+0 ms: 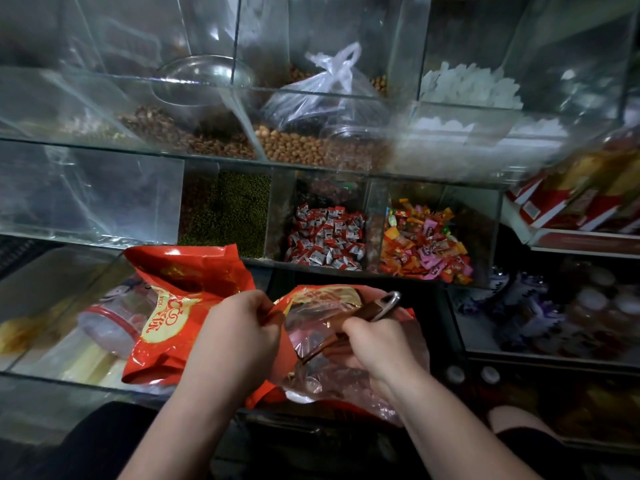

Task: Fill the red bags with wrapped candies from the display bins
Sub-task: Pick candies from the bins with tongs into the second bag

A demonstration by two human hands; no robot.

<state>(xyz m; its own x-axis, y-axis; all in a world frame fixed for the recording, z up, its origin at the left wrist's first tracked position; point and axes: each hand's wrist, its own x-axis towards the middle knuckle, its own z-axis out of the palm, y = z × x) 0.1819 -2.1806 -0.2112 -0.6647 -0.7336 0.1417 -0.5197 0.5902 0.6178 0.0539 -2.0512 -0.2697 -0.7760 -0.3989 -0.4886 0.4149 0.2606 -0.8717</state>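
Red bag (322,294) held open — scoop (374,311) handle slanting up-right.

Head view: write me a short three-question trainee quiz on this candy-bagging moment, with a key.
1. True or false: the right hand holds a metal scoop.
2. What does the left hand grip? A) the open red bag B) a jar C) a loose candy
3. Fill in: the mixed-colour candies lie to the ___ of the red-and-white candies.
Key: 1 true; 2 A; 3 right.
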